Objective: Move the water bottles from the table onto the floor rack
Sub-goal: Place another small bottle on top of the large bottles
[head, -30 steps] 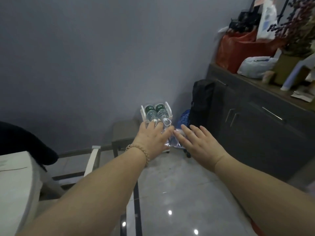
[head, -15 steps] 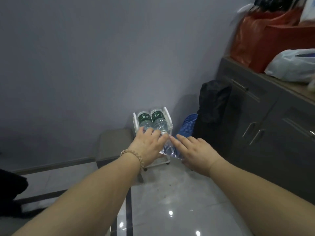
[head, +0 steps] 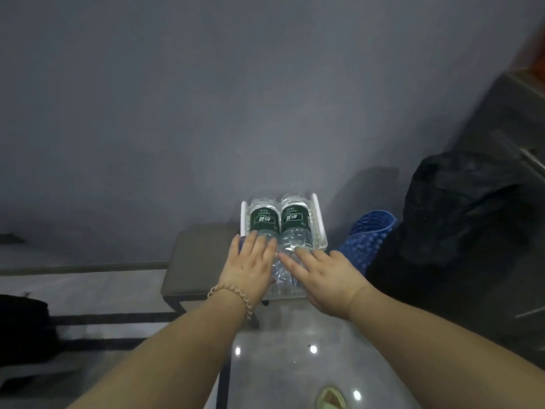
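Note:
A small white floor rack (head: 320,231) stands against the grey wall. Two clear water bottles with dark green labels lie side by side on its top tier, the left bottle (head: 264,220) and the right bottle (head: 295,218). Another clear bottle (head: 283,274) shows on a lower tier between my hands. My left hand (head: 253,267) lies flat, its straight fingers over the near end of the left bottle. My right hand (head: 323,276) reaches in with fingers extended, fingertips touching the right bottle's near end.
A low grey stool (head: 194,255) stands left of the rack. A blue textured item (head: 368,240) and a black bag (head: 460,219) sit to the right, beside a dark cabinet (head: 513,119). The glossy tiled floor (head: 295,358) lies under my arms.
The view has dropped and closed in on the rack. Both hands have stayed at the bottles' near ends, spreading a little further over them.

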`<state>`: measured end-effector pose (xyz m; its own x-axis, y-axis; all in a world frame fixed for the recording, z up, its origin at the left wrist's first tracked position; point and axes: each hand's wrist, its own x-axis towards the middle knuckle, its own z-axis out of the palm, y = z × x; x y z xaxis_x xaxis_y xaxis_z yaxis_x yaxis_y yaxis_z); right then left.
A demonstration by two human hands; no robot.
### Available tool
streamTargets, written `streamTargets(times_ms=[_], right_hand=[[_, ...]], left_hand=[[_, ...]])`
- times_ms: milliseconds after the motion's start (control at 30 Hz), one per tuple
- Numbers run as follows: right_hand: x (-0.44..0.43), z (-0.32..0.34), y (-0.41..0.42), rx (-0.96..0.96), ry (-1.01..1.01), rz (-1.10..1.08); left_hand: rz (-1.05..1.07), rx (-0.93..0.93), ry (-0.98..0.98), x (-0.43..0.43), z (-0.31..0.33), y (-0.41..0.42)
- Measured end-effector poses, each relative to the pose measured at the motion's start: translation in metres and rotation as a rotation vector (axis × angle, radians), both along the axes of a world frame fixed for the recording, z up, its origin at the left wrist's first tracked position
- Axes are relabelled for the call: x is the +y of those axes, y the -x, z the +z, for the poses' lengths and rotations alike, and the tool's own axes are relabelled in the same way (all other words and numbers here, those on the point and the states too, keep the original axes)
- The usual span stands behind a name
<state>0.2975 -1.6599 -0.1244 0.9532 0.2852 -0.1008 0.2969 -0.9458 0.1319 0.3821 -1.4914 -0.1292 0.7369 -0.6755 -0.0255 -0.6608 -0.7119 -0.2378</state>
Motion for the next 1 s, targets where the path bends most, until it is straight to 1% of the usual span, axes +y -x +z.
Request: streamTargets(times_ms=[100,300,433,567,700,800,900,1000], right_hand=[[-0.012,-0.014,-0.038,0.025,-0.037,-0.091],[-0.008,-0.045,-0.098,0.095,-0.212,-0.404],[0.001,-0.069,-0.138,0.103,-0.304,-0.598],[0.008,-0.094,-0.177,0.107,-0.294,-0.759],[0.015,-0.113,-0.208,0.072,-0.282,-0.837],[0.023,-0.129,-0.227,0.058,-0.272,-0.886],[0.026,-0.144,-0.233,0.052,-0.251,-0.898],[0.030,-0.159,-0.230,0.077,-0.265,-0.875]], left_hand=[[0.093,-0.007,-0.014,-0.017,-0.012,-0.026],[0.183,0.126,-0.118,-0.026,-0.046,-0.076],[0.158,0.230,-0.155,-0.035,-0.072,-0.110],[0.090,0.209,-0.156,-0.050,-0.099,-0.150],[0.061,0.279,-0.148,-0.062,-0.122,-0.172],[0.029,0.389,-0.163,-0.061,-0.145,-0.182],[0.037,0.504,-0.131,-0.055,-0.161,-0.187],[0.054,0.566,-0.074,-0.049,-0.170,-0.190]])
